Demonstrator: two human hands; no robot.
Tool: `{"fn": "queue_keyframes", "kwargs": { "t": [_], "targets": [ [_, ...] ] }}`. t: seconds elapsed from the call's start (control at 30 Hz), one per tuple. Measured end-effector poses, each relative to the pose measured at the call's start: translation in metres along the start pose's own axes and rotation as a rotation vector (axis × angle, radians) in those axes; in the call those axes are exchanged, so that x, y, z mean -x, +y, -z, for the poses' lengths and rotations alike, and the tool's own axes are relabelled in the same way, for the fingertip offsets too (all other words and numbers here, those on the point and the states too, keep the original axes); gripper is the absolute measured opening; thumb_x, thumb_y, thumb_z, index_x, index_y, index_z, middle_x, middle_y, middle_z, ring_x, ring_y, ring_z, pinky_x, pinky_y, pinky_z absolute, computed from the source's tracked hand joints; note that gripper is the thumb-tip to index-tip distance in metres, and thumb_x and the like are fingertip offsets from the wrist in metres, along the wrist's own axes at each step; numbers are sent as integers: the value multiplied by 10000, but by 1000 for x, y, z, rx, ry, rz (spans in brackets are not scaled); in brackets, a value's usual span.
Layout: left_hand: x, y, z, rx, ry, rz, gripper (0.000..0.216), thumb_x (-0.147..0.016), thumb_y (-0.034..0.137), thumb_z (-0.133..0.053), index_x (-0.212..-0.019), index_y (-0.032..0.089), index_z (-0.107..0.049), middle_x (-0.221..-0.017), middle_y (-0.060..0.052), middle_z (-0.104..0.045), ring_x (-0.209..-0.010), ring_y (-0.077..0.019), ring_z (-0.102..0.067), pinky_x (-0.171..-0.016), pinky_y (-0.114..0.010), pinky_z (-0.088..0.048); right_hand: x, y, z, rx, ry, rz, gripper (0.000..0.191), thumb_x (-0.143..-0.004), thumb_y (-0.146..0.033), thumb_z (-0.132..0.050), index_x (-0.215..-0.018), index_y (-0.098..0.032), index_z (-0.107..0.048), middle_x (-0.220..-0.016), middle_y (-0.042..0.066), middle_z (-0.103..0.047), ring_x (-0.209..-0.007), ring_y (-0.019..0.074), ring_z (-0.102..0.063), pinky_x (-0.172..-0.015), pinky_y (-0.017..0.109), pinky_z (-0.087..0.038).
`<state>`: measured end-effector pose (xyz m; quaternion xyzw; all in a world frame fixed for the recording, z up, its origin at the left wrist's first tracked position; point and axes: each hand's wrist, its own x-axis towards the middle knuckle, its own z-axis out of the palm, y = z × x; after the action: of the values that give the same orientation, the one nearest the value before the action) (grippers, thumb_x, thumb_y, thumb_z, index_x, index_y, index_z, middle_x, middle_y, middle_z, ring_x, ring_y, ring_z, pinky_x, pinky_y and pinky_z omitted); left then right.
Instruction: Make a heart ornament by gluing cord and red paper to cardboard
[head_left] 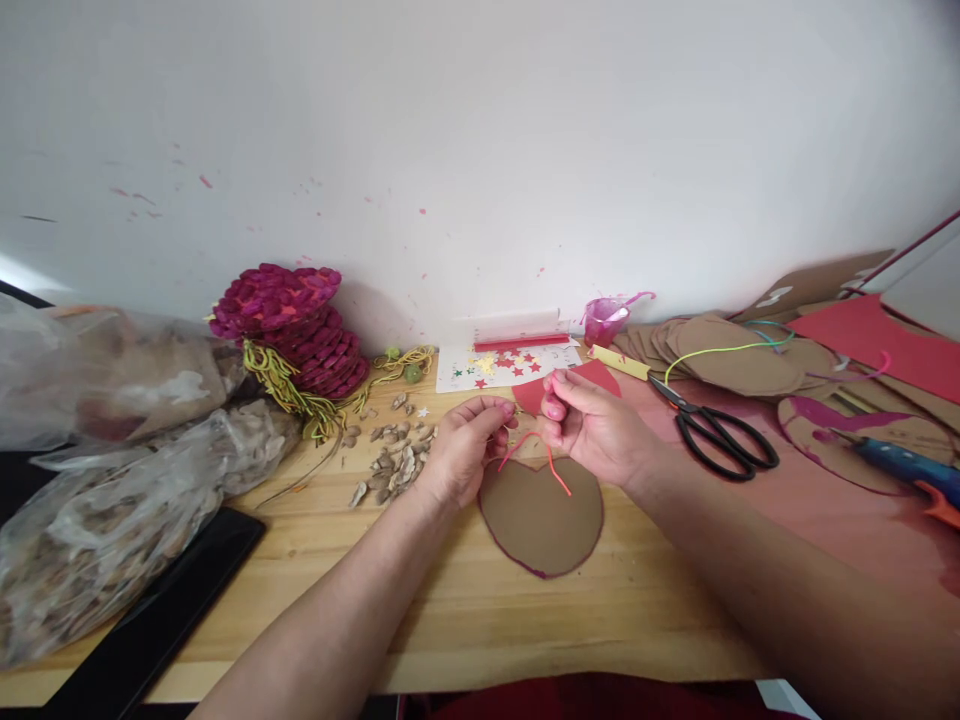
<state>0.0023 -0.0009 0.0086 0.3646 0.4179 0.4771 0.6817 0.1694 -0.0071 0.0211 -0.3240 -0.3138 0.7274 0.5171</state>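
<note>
With the heart's middle as the clock's centre and 12 pointing away from me, the cardboard heart lies flat on the wooden surface in front of me, its purple-edged tip towards 6. My left hand is at 11 and my right hand at 1, both raised with fingers curled in. My right hand pinches an orange cord; one end dangles over the heart and another stretch bends across towards my left fingertips. Those are drawn together, but I cannot tell whether they grip the cord.

Shell pieces are scattered at 10, just beside my left forearm, with a purple bundle beyond them. At 12 there is red paper behind my right hand, near a white sheet with small stars. At 2 lie black-handled scissors, near cardboard pieces.
</note>
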Motion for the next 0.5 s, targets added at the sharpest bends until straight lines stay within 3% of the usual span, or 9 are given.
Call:
{"fn": "queue_keyframes", "kwargs": {
  "t": [0.1,0.3,0.5],
  "targets": [
    [-1,0,2,23,2,-12,249,-611,280,-830,-735,125,-680,-616,11,-604,-481,-45,-477,-475,-165,-364,2,-3,1,315,19,30,316,-789,-445,-750,-791,-208,-540,-589,-77,-468,-474,75,-394,-470,220,-274],
    [-3,2,4,33,-15,-51,250,-629,272,-836,-746,117,-678,-698,0,-631,-513,-58,-538,-518,-186,-430,2,-3,6,1115,55,350,198,-810,-322,-702,-954,-187,-692,-703,-18,-571,-620,132,-506,-557,274,-387],
    [-2,4,2,-7,-17,-67,292,-606,300,-844,-755,126,-664,-687,10,-618,-519,-70,-545,-525,-199,-436,6,0,5,1340,84,516,305,-791,-133,-650,-1091,-182,-671,-738,-19,-554,-646,132,-536,-596,272,-421]
  ]
}}
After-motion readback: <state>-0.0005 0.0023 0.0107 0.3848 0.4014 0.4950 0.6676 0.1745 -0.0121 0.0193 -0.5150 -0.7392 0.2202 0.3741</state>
